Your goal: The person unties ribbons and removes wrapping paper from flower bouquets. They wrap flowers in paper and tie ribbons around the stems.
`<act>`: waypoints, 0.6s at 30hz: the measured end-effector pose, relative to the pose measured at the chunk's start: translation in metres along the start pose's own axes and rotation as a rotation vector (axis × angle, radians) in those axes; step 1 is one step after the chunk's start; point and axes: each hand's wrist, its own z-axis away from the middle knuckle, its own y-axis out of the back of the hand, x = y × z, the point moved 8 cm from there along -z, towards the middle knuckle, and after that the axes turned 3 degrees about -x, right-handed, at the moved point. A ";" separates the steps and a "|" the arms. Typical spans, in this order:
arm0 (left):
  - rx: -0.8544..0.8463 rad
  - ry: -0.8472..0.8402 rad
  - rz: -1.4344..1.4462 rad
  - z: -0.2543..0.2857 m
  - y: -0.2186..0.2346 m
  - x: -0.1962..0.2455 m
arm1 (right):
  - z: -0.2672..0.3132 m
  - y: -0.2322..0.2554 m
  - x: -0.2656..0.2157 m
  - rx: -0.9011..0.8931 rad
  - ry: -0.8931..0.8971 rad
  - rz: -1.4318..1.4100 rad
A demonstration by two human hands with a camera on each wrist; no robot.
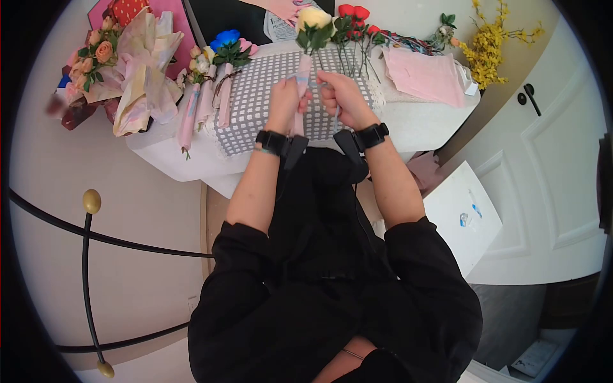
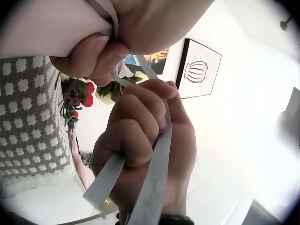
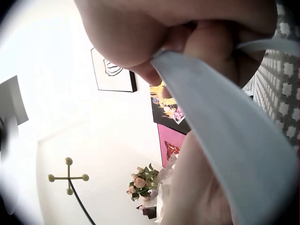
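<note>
My left hand (image 1: 286,102) grips the pink paper wrap (image 1: 304,65) around the stem of a cream rose (image 1: 315,22). The bloom points away from me, above the hand. Close on the right, my right hand (image 1: 347,99) has its fingers curled round a pale grey-blue ribbon (image 2: 154,178). Two lengths of that ribbon trail below the right fist in the left wrist view, and it also runs up toward the wrapped stem. A broad strip of ribbon (image 3: 215,112) crosses the right wrist view, pinched at its upper end. Fingers hide where the ribbon meets the paper.
A grey-and-white checked cloth (image 1: 249,96) covers the white table (image 1: 166,150). Slim wrapped flowers (image 1: 188,118) and a blue rose (image 1: 225,39) lie left, beside a large bouquet (image 1: 102,51). Red roses (image 1: 354,13) lie behind; pink sheets (image 1: 424,73) and yellow flowers (image 1: 486,51) are right.
</note>
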 end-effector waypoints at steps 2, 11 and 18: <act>0.112 -0.024 -0.071 -0.013 0.014 0.006 | -0.018 0.009 0.010 0.011 -0.014 -0.044; 0.281 -0.024 -0.334 -0.015 0.034 -0.006 | -0.011 0.043 0.050 0.109 -0.030 -0.146; 0.279 -0.161 -0.830 -0.004 0.020 0.016 | -0.006 0.028 0.014 0.044 0.259 0.813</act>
